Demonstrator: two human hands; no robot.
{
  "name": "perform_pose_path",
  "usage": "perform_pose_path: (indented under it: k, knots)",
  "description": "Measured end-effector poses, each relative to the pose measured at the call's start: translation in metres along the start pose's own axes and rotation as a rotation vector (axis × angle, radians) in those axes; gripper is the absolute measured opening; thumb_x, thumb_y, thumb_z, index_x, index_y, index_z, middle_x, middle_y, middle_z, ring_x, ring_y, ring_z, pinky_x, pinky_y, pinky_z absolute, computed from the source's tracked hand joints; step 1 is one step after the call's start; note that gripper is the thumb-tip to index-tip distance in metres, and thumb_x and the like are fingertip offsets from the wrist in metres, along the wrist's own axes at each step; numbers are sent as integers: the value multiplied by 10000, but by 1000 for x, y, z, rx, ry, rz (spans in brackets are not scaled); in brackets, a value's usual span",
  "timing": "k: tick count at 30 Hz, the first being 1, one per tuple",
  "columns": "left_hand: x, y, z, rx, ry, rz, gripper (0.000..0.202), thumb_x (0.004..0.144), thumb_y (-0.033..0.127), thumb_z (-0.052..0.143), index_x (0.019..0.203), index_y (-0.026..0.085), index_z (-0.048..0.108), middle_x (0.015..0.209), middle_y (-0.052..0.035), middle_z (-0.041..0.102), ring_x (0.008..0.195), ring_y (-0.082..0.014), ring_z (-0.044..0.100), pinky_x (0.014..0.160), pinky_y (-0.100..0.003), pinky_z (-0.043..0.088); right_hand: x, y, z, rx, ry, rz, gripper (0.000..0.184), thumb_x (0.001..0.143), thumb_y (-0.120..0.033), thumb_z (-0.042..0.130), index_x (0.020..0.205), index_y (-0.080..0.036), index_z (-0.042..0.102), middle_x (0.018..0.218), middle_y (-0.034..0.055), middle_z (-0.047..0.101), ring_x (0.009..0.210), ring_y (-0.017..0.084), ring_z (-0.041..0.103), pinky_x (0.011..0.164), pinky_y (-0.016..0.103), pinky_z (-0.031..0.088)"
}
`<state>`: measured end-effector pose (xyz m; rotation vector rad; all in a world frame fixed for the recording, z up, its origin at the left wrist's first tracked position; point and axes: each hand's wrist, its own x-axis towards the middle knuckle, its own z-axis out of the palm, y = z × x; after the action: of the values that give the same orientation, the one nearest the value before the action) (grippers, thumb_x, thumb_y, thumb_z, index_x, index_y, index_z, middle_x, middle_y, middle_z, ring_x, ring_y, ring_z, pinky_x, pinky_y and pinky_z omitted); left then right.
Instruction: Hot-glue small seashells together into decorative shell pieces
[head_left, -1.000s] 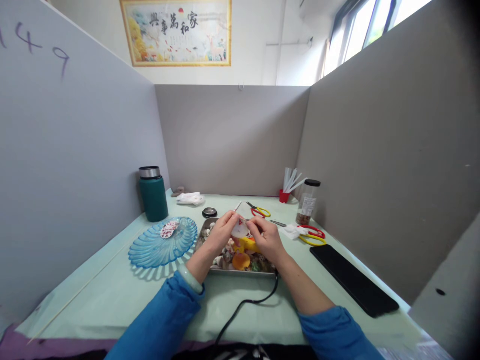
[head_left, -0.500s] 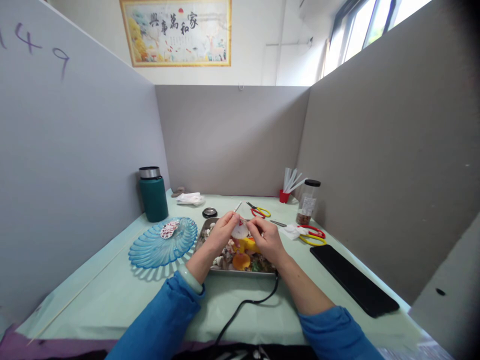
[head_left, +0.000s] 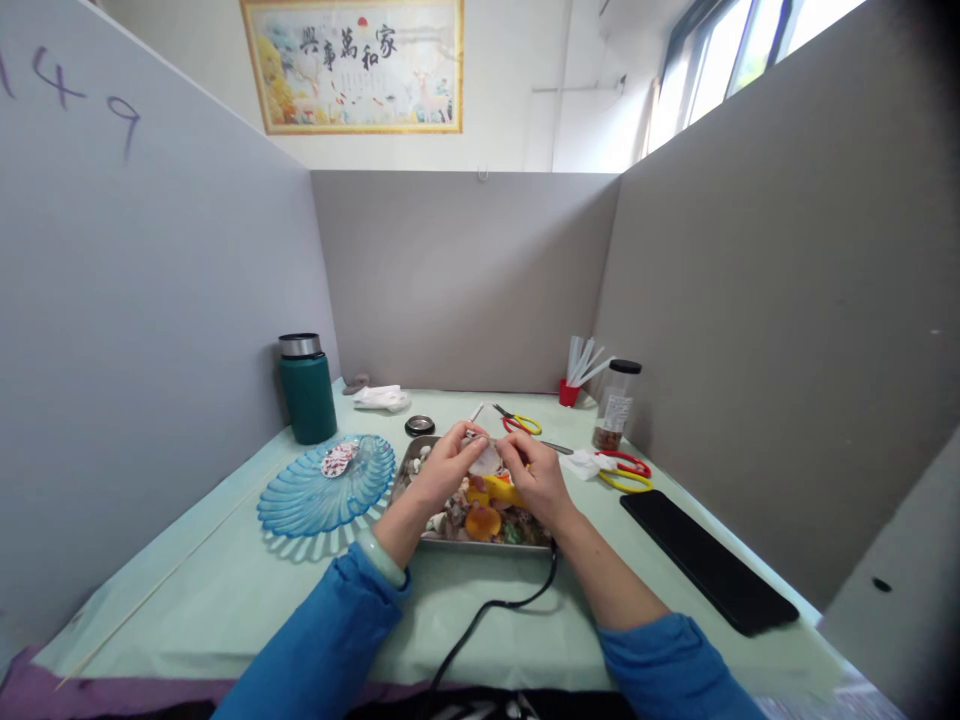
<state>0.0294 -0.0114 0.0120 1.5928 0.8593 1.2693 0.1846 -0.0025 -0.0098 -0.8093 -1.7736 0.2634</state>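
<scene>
Partition point(head_left: 165, 300) shows “49”; left hand point(head_left: 448, 462) and right hand point(head_left: 535, 474) pinch whitish piece point(head_left: 487, 460)

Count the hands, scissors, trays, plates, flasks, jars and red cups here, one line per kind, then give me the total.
Left hand and right hand: 2
Scissors: 2
Tray: 1
Plate: 1
Flask: 1
Jar: 1
Red cup: 1
Total: 9

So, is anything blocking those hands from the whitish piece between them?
Nothing visible: the left hand and right hand both come right up to the whitish piece, over the metal tray. The hands partly cover it, so exact contact can't be told.
</scene>
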Motion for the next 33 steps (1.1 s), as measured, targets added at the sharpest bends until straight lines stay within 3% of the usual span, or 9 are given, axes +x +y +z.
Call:
perform_pose_path:
  k: [8, 15, 33]
  knots:
    - [-1, -1, 0, 26, -36, 28, 301, 806, 411, 579, 963, 164, 511, 712, 6, 527, 621, -119, 527, 477, -195, 460, 0, 1, 0, -6, 13, -13, 250, 919, -318, 463, 727, -182, 549, 619, -24, 493, 573, 112, 452, 566, 224, 343]
    - [1, -2, 0, -7, -28, 52, 245, 810, 373, 588, 861, 147, 509, 674, 25, 513, 565, -80, 496, 481, -167, 403, -1, 0, -1, -37, 9, -25, 245, 910, -312, 477, 711, -182, 538, 598, -32, 470, 558, 108, 442, 560, 225, 335]
    - [-2, 1, 0, 18, -39, 28, 260, 811, 402, 577, 868, 161, 498, 643, 33, 508, 535, -87, 500, 447, -169, 393, 0, -1, 0, -33, 5, -30, 249, 911, -314, 477, 707, -184, 534, 600, -32, 474, 554, 109, 438, 559, 236, 338]
